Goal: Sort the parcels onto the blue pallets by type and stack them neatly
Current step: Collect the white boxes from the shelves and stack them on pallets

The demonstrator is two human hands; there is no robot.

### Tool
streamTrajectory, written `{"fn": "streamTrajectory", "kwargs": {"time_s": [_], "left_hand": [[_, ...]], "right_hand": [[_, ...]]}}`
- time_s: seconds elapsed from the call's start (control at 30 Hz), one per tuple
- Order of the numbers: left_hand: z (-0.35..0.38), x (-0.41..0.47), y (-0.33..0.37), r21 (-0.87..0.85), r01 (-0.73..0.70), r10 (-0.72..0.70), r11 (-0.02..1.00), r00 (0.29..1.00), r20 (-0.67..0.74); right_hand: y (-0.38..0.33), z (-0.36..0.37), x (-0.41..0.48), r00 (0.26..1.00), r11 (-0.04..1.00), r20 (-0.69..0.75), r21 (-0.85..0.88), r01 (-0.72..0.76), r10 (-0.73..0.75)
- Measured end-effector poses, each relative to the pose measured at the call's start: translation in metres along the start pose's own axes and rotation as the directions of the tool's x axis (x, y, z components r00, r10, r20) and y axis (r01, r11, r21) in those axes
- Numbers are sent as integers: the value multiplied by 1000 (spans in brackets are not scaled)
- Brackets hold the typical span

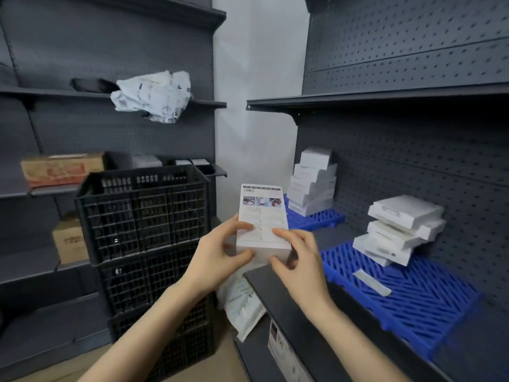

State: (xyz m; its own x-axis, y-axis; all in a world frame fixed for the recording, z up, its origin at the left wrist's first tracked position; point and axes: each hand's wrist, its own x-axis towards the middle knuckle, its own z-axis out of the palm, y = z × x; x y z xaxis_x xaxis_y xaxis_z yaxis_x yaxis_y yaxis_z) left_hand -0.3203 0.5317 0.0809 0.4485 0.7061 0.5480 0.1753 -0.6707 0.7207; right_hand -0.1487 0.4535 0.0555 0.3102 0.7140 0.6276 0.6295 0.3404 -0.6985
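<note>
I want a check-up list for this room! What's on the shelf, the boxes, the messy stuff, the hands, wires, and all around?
Surface: dark shelf carries a far pallet and a near pallet, both blue.
Job's things: held white box, printed face showing; far stack of white boxes; near stack, skewed.
Clutter: loose white strip on near pallet; crumpled white bag on upper left shelf.
Hands: left hand and right hand both grip the held white box.
Cables: nothing seen.
Surroundings: stacked black crates, brown cartons on left shelves.
</note>
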Motion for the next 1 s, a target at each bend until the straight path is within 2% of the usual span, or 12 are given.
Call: {"fn": "streamTrajectory", "kwargs": {"time_s": [0.23,0.43,0.6,0.73,1.0], "left_hand": [[20,137,-53,-166,-115,125,979,991,49],[39,264,-85,-295,-221,277,930,946,165],[51,352,-101,-407,-267,389,874,885,254],[78,399,-113,-507,-239,418,828,866,275],[131,463,-147,-487,-279,476,828,808,347]], "right_hand": [[46,8,112,987,997,-158,-77,25,-37],[73,23,199,934,981,-355,-191,-19,-51],[91,29,262,885,969,-463,-234,-78,-40],[110,22,297,851,943,-522,-306,-132,-51],[157,3,339,817,932,-576,-299,-203,-7]]}}
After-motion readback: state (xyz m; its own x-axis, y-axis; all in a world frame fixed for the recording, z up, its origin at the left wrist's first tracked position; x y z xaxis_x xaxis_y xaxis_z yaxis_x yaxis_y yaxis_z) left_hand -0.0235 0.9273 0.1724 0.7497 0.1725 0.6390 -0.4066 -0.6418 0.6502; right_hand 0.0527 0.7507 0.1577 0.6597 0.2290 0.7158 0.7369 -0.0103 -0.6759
